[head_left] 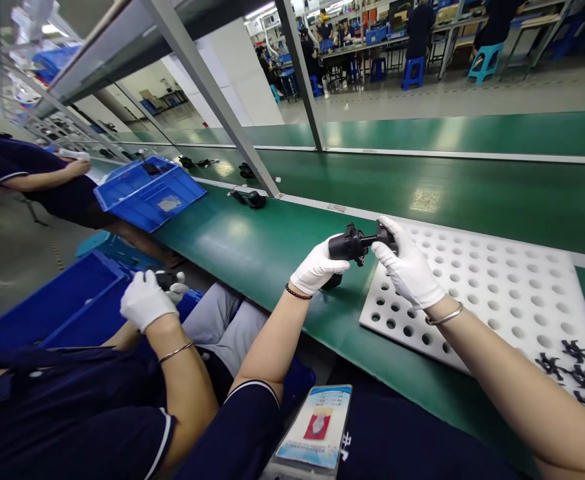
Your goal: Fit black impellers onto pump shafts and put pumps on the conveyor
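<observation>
My left hand (320, 268), in a white glove, is closed round a black cylindrical housing (341, 247) with a clipped collar at its right end. A thin black shaft (369, 240) bridges from that collar to a black end piece (386, 235), which my gloved right hand (406, 263) pinches between thumb and fingers. Whether shaft and housing are fixed together cannot be made out. Both hands are above the green work surface, the right over the edge of a white perforated board (515, 297). Below my left hand a black object (331, 283) partly shows.
Several small black pronged parts (577, 367) lie on the board's right end. A blue crate (147, 193) and black corded parts (247, 197) are to the left. A slanted metal post (217, 100) rises ahead. Close by on my left, a co-worker's gloved hands (147, 300) hold a black part.
</observation>
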The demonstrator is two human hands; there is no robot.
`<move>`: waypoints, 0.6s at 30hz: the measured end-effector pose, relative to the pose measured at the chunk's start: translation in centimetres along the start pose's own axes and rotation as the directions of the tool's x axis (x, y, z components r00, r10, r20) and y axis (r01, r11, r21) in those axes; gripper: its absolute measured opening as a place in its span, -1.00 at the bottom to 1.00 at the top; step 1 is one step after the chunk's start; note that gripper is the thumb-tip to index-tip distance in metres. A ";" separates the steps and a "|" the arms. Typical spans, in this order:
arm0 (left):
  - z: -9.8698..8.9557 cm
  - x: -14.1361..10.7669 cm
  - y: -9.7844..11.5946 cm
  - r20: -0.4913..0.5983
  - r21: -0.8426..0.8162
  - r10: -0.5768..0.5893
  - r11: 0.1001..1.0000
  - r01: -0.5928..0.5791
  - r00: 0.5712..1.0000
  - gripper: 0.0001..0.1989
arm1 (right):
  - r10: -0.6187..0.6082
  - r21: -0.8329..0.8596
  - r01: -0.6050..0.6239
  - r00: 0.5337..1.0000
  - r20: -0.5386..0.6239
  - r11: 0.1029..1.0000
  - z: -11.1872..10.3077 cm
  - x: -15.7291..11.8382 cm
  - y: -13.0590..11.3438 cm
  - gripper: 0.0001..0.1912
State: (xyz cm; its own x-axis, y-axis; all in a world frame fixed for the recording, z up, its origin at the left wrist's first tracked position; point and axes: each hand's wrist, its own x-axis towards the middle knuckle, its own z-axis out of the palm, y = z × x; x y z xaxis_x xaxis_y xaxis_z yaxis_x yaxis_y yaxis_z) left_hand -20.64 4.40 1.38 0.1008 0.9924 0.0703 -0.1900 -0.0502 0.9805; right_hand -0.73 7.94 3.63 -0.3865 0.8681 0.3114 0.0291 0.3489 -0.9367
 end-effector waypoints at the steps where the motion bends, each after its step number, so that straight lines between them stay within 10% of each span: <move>1: 0.1 0.0 0.1 0.022 -0.033 -0.011 0.999 0.012 1.000 -0.23 | -0.053 -0.062 0.056 0.998 0.043 0.997 -0.3 -0.1 -0.3 -0.38; 4: 0.6 0.2 1.2 0.005 -0.130 -0.017 0.991 0.018 1.000 -0.38 | -0.084 -0.123 0.097 0.991 0.107 0.988 -0.7 -0.2 -1.0 -0.27; 10: 4.8 2.2 9.6 -0.239 -0.077 0.240 0.961 -0.265 0.941 -0.42 | 0.196 0.279 -0.303 0.915 0.354 0.911 1.0 -0.2 -1.6 0.22; 14: 8.8 6.8 14.9 -0.258 -0.137 0.283 0.936 -0.325 0.924 -0.48 | 0.214 0.436 -0.426 0.864 0.456 0.792 0.0 1.1 -1.2 -0.36; 18: 9.2 14.6 13.9 -0.218 -0.088 0.339 0.927 -0.364 0.915 -0.55 | 0.371 0.154 -0.406 0.903 0.215 0.901 -8.7 4.5 0.5 -0.66</move>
State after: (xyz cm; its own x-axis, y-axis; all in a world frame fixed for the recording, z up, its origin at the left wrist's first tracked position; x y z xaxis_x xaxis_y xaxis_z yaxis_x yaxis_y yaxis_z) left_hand -12.87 17.13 17.75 -0.1852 0.9156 0.3569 -0.2986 -0.3984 0.8672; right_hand 5.58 15.16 5.94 -0.5365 0.8379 -0.1006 0.0414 -0.0930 -0.9948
